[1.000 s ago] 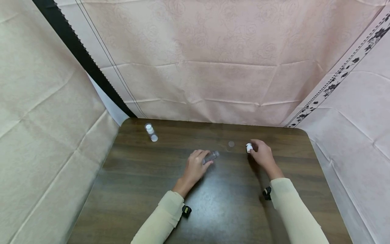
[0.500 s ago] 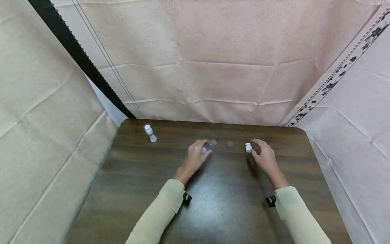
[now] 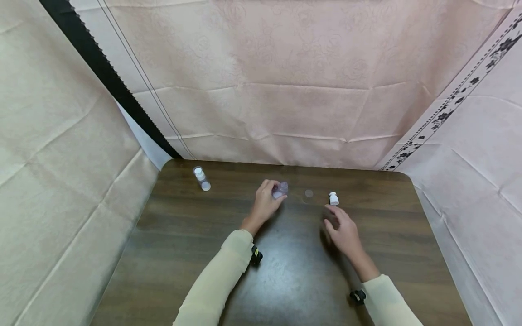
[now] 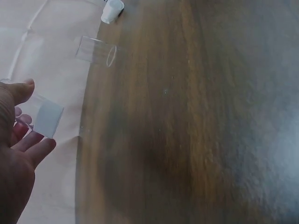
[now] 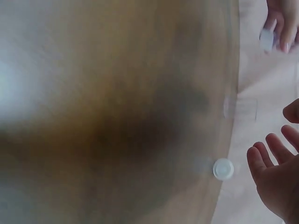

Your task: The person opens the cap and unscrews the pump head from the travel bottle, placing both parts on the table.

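My left hand (image 3: 266,202) pinches a small clear container (image 3: 280,190) above the table's far half. In the left wrist view, a whitish section (image 4: 49,119) fills one end of that container. A small white bottle (image 3: 333,198) stands on the table at the far right. Just on the near side of it, my right hand (image 3: 342,232) hovers with fingers spread and holds nothing. Between the two hands, a clear open-ended cylinder (image 4: 96,51) stands on the table; the head view shows little more than its round outline.
A clear tube with a white-capped bottle inside (image 3: 201,178) stands at the table's far left. Patterned cloth (image 3: 265,122) hangs behind the brown wooden table (image 3: 285,280), with pale cloth along both sides.
My right hand has left the white bottle and drawn back toward me. My left hand has moved farther away with the clear container, which has turned from lying sideways to more upright.
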The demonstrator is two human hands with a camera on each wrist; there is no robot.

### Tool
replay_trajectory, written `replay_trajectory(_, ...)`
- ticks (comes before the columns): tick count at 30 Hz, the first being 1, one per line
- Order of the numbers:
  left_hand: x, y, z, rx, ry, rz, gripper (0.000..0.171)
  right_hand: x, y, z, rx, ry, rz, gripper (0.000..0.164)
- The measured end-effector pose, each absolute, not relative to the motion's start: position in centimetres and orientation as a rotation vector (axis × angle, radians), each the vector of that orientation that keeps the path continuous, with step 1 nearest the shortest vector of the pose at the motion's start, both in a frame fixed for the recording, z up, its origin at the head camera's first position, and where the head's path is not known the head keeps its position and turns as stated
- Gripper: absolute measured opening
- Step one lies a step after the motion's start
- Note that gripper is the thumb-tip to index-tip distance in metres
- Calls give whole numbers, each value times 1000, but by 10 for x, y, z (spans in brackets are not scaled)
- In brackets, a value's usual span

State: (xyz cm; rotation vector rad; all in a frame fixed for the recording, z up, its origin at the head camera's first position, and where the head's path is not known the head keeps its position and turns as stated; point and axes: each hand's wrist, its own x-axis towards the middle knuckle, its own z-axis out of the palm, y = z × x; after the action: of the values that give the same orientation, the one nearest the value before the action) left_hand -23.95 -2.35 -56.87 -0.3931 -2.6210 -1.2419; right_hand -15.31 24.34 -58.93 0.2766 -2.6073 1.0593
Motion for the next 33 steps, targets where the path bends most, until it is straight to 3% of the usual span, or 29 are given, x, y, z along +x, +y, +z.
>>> replay_trajectory(13,-262,-12,-584,-265,-2670,-1362,39,-117,229,-602,412,-2655,1000,45)
replay_trajectory(26,-268,-11,-599,-211,-2685,-1357,38,-113,223,-605,428,-2674,1044,45)
replay_trajectory(33,-264,-17,-602,-205,-2707,-1382,48,-114,221,-606,404,-2668,1068,46)
